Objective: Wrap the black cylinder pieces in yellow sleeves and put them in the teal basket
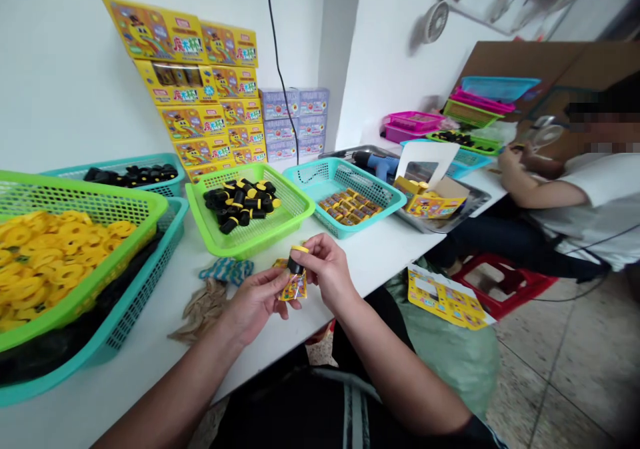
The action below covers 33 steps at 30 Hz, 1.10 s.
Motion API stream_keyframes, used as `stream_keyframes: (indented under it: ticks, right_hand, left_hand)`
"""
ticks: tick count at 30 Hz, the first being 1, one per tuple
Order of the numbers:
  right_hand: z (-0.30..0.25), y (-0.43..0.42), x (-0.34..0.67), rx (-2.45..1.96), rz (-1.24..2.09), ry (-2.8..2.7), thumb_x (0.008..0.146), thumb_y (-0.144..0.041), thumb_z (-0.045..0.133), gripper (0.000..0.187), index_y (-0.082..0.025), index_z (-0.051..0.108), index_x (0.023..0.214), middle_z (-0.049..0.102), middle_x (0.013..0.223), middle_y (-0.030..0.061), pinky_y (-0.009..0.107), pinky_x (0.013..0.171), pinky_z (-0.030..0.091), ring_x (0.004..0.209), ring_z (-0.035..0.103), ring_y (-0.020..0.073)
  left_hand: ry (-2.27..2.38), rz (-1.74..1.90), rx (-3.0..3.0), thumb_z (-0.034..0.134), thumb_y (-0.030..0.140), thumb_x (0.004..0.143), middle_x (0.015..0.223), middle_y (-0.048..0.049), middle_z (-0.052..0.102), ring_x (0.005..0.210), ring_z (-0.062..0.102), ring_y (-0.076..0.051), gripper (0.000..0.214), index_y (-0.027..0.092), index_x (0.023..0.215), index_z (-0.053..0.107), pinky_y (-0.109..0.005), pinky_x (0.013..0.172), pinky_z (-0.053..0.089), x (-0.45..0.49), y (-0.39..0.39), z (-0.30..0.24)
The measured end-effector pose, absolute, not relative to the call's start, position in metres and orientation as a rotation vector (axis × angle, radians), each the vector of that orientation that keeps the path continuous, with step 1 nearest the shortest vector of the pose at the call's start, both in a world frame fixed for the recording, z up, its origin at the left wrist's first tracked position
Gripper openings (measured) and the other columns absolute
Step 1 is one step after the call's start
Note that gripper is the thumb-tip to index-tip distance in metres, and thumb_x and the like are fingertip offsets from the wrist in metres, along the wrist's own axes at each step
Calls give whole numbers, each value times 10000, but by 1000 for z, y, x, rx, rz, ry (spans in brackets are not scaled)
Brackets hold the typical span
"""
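In front of me, above the table's near edge, both my hands meet at a small black cup with a yellow rim (295, 263). My right hand (330, 270) pinches it near the top between thumb and fingers. A shiny yellow printed piece (293, 290), like a wrapper or label, lies against the cup's lower part. Thumb and fingers of my left hand (256, 303) close on this printed piece from the left, and the fingers partly hide it. Just beyond my hands, a green basket (223, 242) carries many similar black-and-yellow cups.
A turquoise basket (345, 231) holds small brown-and-yellow pieces. Yellow rings fill a green basket (150, 199) at left. Crumpled brown gloves (205, 309) and a blue-green cloth (227, 270) lie left of my hands. Yellow boxes (193, 122) stand stacked behind. Another person (565, 189) sits at right.
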State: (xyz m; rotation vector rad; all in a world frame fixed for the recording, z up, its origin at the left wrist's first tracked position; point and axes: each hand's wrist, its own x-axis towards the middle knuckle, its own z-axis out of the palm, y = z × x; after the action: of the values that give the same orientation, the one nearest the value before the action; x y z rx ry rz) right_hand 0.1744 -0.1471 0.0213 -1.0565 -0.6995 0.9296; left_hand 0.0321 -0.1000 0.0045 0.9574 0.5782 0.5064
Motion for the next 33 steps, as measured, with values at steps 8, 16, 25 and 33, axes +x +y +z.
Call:
stream_keyframes:
  ticks: [8,16,25,33]
  right_hand:
    - [28,-162,195,-1065,1037,-845,685,-292,702,227,-203,580,854,523,582,-78,184,337,239,383,387,59]
    - [34,-183,196,-1277,1069,-1293,697,-268,729,311,-196,605,973,506,693,-50,212,519,348,581,451,90]
    - [25,-180,192,-1359,1025,-1377,700,-233,728,220,-192,633,895,517,633,-60,204,502,312,551,411,78]
    - [15,-172,190,-1298,1131,-1197,641,-199,727,153,-182,624,753,648,666,-24,230,583,425,614,571,124]
  left_hand:
    - [640,541,990,798,411,703,814,-95,683,546,647,-172,391,99,897,666,-210,386,468,32,-99,2]
    - [635,640,1165,758,411,752,804,-65,668,591,618,-136,319,118,852,682,-192,436,472,31,-98,1]
    - [637,665,1275,744,427,766,778,-44,635,585,574,-114,305,132,827,699,-173,415,422,32,-97,0]
    - [608,611,1105,788,408,720,808,-54,637,621,580,-120,335,122,867,694,-207,491,487,33,-99,2]
